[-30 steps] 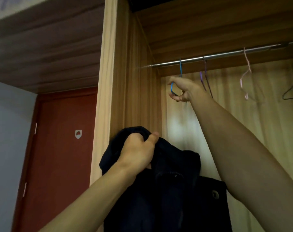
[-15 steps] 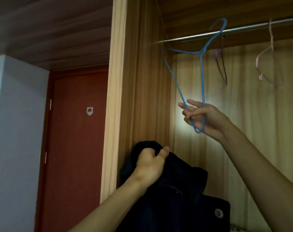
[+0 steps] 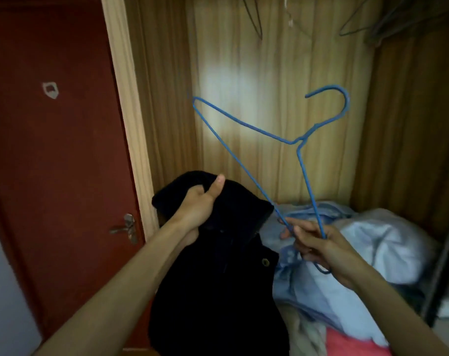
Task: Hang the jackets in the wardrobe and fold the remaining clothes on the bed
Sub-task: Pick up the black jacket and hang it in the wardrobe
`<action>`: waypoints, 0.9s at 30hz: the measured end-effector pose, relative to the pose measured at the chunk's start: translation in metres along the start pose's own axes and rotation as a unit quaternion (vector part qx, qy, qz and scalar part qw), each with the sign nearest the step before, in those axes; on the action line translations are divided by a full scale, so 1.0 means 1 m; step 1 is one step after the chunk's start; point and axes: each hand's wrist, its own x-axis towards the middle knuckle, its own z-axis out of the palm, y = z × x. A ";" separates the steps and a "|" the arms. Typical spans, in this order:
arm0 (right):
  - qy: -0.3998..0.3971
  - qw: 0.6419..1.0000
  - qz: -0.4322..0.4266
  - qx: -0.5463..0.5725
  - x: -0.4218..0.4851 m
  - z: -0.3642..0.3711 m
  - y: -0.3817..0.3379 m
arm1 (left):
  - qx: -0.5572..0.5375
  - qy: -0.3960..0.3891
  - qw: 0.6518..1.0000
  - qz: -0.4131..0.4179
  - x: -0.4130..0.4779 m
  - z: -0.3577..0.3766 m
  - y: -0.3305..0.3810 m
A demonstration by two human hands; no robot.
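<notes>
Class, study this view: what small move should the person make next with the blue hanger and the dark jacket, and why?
Probably slide one shoulder of the blue wire hanger into the dark jacket at its top. The right hand grips the hanger's lower corner, hook hanging on nothing; the left hand holds the jacket by its top, not yet on the hanger.

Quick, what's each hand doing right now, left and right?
Left hand: closed, gripping the dark jacket near its top.
Right hand: closed, holding the blue hanger by one corner.
</notes>
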 end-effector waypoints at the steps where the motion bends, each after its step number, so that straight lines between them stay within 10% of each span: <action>1: 0.002 1.000 0.020 0.000 -0.026 -0.006 0.005 | -0.005 -0.014 1.000 -0.007 -0.010 0.009 -0.005; 17: -0.002 0.966 0.247 -0.081 -0.320 -0.160 -0.002 | -0.033 -0.072 0.984 -0.158 -0.153 0.137 -0.048; 27: 0.036 0.933 0.339 -0.119 -0.429 -0.225 -0.003 | 0.181 -0.171 0.948 -0.197 -0.212 0.190 -0.061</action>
